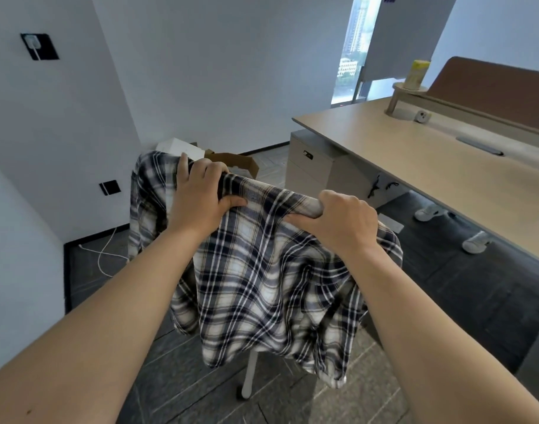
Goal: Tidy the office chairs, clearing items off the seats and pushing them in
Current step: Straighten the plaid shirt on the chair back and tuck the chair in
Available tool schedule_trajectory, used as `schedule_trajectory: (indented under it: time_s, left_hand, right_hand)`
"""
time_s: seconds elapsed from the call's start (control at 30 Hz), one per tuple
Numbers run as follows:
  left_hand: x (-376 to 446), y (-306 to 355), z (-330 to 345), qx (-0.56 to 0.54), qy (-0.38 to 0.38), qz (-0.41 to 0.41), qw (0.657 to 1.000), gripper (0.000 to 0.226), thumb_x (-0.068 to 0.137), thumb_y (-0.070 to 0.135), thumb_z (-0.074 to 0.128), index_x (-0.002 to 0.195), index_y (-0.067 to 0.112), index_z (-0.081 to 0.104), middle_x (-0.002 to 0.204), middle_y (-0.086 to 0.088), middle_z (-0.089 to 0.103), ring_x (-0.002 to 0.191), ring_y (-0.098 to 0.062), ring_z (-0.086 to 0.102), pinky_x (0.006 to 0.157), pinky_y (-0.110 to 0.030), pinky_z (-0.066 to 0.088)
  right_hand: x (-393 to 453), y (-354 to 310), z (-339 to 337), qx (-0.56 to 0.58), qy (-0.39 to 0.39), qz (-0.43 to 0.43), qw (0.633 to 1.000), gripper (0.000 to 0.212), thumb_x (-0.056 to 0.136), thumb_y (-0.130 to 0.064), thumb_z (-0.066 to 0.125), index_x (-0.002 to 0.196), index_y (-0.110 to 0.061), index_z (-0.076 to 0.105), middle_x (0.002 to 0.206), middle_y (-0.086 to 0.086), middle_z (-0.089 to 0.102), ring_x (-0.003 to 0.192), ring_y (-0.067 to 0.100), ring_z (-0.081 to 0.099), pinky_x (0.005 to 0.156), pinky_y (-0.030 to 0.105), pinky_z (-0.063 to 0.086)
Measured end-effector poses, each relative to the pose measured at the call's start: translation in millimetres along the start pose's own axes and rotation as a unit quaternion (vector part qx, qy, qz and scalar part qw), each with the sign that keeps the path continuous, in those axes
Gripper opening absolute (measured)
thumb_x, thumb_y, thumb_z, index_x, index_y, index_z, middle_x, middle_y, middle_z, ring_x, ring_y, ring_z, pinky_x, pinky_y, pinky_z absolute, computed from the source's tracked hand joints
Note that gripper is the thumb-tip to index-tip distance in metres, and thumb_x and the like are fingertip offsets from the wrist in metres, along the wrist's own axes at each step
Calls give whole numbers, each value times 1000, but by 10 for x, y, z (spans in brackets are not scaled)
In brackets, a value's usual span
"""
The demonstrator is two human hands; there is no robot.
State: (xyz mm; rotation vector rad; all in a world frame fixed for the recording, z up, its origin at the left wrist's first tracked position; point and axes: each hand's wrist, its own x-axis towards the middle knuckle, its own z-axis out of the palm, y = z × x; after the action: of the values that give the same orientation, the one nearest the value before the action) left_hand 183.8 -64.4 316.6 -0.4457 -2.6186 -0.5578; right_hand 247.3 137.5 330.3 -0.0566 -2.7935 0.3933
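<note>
In the head view, we find the office chair (pixel 252 367) at the centre of the scene, standing on the floor to the left of the surface (pixel 415 160) and not yet pushed under it; only its white stem and base show, since a plaid shirt (pixel 262 270) is draped over the whole backrest. The left hand (pixel 197 197) grips the top edge of the backrest through the cloth, fingers curled over the far side and thumb pressed on the near side. The right hand (pixel 344 221) grips the same top edge further right, fingers wrapped over it with cloth bunched beneath. We judge the shirt to be light, soft and limp: it hangs in loose folds, offers no stiff part to hold, and can slide across the backrest under a sideways pull. The seat is hidden behind the shirt, so we cannot tell whether anything lies on it. The chair appears to stand on castors and should roll with moderate force, but it may also swivel. We therefore take hold at two well-spaced points on the rigid top rail, pinning the cloth against it so the push reaches the frame and not the fabric alone. If the shirt is to come off, we take it at the collar or shoulder line along the rail and lift upward. A pedestal cabinet (pixel 311 169) stands under the far left end of the surface, and cardboard boxes (pixel 231 162) lie on the floor beyond the chair.
</note>
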Motion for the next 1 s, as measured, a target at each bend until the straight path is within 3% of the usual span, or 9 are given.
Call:
schedule_trajectory:
  time_s: [0.33, 0.53, 0.6, 0.67, 0.73, 0.77, 0.83, 0.9, 1.0]
  left_hand:
    - [199, 688, 359, -66, -21, 76, 995, 57, 75, 44, 61, 114, 4, 47, 123, -16, 50, 127, -30, 36, 118, -44, -3]
    - [374, 1093, 617, -109, -38, 121, 986, 60, 71, 51, 62, 110, 7, 48, 121, -15, 50, 129, -33, 34, 119, -46, 0]
    - [458, 1161, 690, -101, -56, 130, 985, 69, 65, 67, 56, 106, 12, 51, 121, -12, 53, 128, -35, 34, 115, -56, 11]
    - [568, 1236, 706, -95, -60, 123, 986, 77, 61, 79, 37, 99, 15, 56, 113, -7, 59, 123, -32, 40, 112, -62, 11]
    - [708, 1320, 735, -131, -23, 126, 983, 68, 69, 68, 26, 85, 12, 62, 95, -6, 64, 106, -28, 50, 112, -57, 7]
    - [783, 1360, 762, -153, -8, 133, 979, 62, 75, 60, 24, 72, 11, 61, 79, -5, 63, 91, -26, 52, 111, -54, 13]
    - [928, 1440, 854, -175, 2, 144, 974, 49, 83, 50, 25, 47, 21, 40, 52, 4, 43, 70, -21, 43, 100, -49, 30]
    - [1047, 1533, 984, -176, 0, 144, 974, 45, 86, 44, 24, 44, 27, 23, 46, 8, 29, 66, -20, 38, 89, -44, 35]
    - [1166, 1692, 1147, -197, 28, 163, 966, 43, 82, 42, 22, 42, 27, 18, 41, 8, 23, 54, -21, 35, 78, -42, 38]
  right_hand:
    - [-263, 597, -290, -66, 37, 98, 992, 61, 65, -73, 54, 54, -19, 27, 53, -5, 39, 59, 22, 49, 55, 26, 31]
    - [-246, 855, -374, -134, 92, 85, 983, 66, 70, -69, 53, 91, -6, 58, 92, 9, 64, 87, 28, 59, 71, 34, 43]
    - [-210, 910, -391, -143, 99, 78, 982, 65, 72, -69, 50, 91, -7, 59, 86, 7, 63, 83, 28, 61, 62, 31, 38]
    - [-180, 980, -425, -144, 103, 93, 980, 62, 72, -70, 48, 83, -10, 59, 74, 3, 55, 75, 26, 60, 56, 27, 32]
    - [-156, 1069, -447, -146, 118, 106, 977, 59, 72, -70, 49, 76, -11, 56, 69, 2, 49, 64, 24, 51, 48, 24, 23]
    - [-148, 1121, -446, -146, 132, 109, 974, 60, 71, -70, 51, 73, -10, 57, 66, 3, 51, 60, 23, 47, 45, 22, 18]
    - [-133, 1218, -446, -149, 163, 111, 969, 62, 68, -70, 55, 67, -8, 60, 59, 5, 53, 52, 22, 43, 44, 18, 13]
    - [-111, 1323, -445, -165, 171, 114, 965, 63, 65, -71, 57, 60, -8, 59, 51, 3, 48, 46, 20, 40, 43, 15, 12]
    - [-70, 1463, -510, -176, 178, 141, 958, 63, 59, -72, 56, 46, -11, 51, 38, 2, 48, 36, 16, 32, 44, 10, 10]
